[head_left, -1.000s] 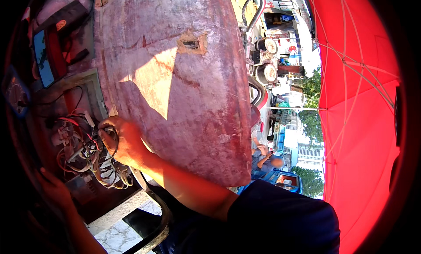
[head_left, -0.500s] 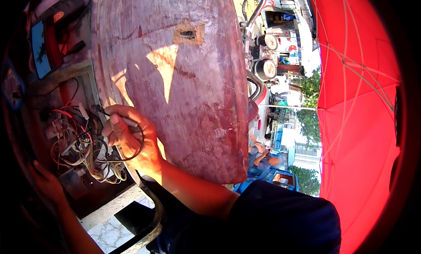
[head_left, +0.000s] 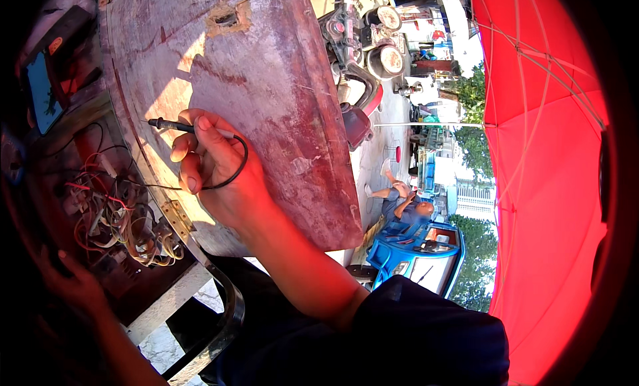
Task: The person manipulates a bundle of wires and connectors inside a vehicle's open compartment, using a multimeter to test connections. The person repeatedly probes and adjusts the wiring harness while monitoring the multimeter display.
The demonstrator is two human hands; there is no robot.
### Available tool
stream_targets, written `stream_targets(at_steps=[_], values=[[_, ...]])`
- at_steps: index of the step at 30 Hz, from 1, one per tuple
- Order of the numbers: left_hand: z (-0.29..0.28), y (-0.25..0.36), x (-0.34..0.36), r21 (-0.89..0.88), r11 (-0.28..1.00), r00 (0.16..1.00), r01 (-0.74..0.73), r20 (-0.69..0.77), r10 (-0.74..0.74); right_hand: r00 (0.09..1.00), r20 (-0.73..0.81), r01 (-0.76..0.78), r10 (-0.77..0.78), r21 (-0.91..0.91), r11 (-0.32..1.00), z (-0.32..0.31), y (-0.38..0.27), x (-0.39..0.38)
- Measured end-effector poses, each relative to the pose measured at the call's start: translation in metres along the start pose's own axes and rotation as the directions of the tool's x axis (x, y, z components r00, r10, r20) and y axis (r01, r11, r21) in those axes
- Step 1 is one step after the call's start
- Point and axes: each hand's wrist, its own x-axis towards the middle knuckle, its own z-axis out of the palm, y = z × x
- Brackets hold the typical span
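Note:
My right hand (head_left: 218, 167) is closed on a black probe (head_left: 174, 125) with a thin metal tip, held over the worn purplish-red board (head_left: 293, 66); its black lead loops beside my fingers. The board has a rough hole and a brass hinge (head_left: 176, 219) at its near edge. A tangle of wires and white connectors (head_left: 123, 219) fills the open compartment to the left. My left hand (head_left: 76, 283) lies in shadow below the wires, fingers apart and extended. A blue-cased device (head_left: 14, 156) sits at the far left rim, too dark to make out fully.
A bent metal tube (head_left: 229, 303) runs below the board. Beyond it are vehicle parts with round housings (head_left: 386, 61), a seated person (head_left: 406, 206), a blue three-wheeled vehicle (head_left: 413, 253) and a red canopy (head_left: 546, 206). A dark-framed mirror (head_left: 43, 93) is at upper left.
My right hand has moved up from the wire bundle onto the board, turning so the probe shows. The view has shifted, bringing more of the blue vehicle into sight.

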Motion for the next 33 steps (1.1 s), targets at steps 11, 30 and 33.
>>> stream_targets(at_steps=[11,30,33], values=[[0.066,0.069,0.007,-0.452,0.682,0.765,0.576,0.592,-0.254,0.994,0.097,0.084,-0.042,-0.491,0.867,-0.001,0.032,-0.013],[0.073,0.041,0.025,-0.428,0.420,0.532,0.800,0.831,-0.166,0.986,0.095,-0.077,0.139,-0.479,0.874,0.002,0.086,0.004],[0.068,0.043,0.030,-0.374,0.324,0.453,0.869,0.865,-0.215,0.988,0.069,-0.093,0.137,-0.436,0.895,0.005,0.089,0.008]])
